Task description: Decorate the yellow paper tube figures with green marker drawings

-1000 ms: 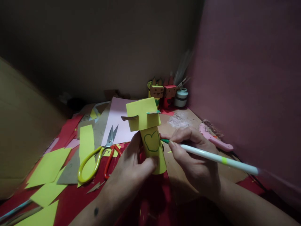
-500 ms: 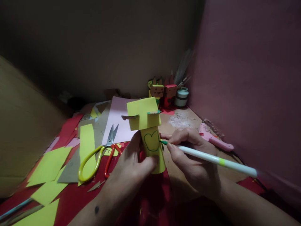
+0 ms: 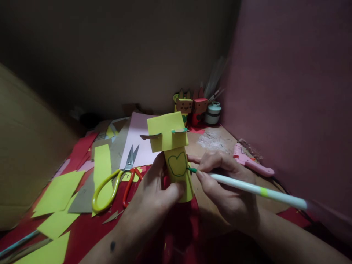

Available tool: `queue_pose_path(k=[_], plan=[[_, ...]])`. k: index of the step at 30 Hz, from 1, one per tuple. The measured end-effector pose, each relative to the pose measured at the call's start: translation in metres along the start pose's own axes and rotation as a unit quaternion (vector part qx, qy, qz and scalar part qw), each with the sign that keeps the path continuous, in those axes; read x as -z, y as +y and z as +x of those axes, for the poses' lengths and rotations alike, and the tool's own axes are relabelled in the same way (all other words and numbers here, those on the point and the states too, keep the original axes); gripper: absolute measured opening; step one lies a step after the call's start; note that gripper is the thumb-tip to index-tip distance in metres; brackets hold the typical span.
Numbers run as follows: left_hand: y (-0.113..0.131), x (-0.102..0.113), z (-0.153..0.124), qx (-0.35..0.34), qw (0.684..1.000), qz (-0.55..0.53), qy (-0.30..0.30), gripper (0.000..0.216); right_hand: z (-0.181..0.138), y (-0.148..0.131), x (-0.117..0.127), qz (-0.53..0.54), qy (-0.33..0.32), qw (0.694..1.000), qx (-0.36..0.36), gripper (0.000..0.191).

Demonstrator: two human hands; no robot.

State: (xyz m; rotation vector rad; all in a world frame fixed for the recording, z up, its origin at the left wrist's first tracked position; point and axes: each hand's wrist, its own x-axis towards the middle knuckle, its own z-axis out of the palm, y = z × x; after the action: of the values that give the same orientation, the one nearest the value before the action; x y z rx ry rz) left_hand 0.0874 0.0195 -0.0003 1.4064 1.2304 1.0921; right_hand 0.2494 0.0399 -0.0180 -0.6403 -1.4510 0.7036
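Observation:
A yellow paper figure (image 3: 178, 181) with a tube body and a boxy top stands upright in the middle of the view. My left hand (image 3: 162, 194) is closed round the tube from the left, its thumb across the lower front. A heart-like outline (image 3: 177, 164) in green is drawn on the tube. My right hand (image 3: 222, 187) grips a white marker (image 3: 242, 184) with a green tip and a light green band. The tip is at the right edge of the outline; whether it touches the paper I cannot tell.
Scissors (image 3: 110, 196) with yellow and red handles lie left, among yellow paper pieces (image 3: 59, 192) and a pink sheet (image 3: 137, 141). A pink glue gun (image 3: 253, 164) lies right. At the back stand a yellow figure (image 3: 184, 106), a red figure (image 3: 199, 110) and a pale jar (image 3: 213, 113).
The marker has shifted slightly, its tip a little lower and its rear end a bit further right. My left hand keeps its hold on the paper figure.

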Motion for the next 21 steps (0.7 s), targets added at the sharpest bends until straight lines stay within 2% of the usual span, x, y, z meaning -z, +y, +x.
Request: queue_pose_path(k=[7,12,21], plan=[[0.0003,0.0003,0.0000,-0.006,1.000,0.002,0.004,0.041,-0.0008,0.0003,-0.0033,0.051,0.016,0.998,-0.033,0.018],[-0.0013,-0.0001,-0.0007,-0.010,1.000,0.005,0.012,0.041,0.0010,-0.0022,-0.0043,0.048,0.027,0.997,-0.045,0.017],[-0.0023,0.0002,-0.0007,0.002,1.000,0.019,0.015,0.040,0.0005,-0.0004,-0.0020,0.027,0.010,0.998,-0.053,0.015]])
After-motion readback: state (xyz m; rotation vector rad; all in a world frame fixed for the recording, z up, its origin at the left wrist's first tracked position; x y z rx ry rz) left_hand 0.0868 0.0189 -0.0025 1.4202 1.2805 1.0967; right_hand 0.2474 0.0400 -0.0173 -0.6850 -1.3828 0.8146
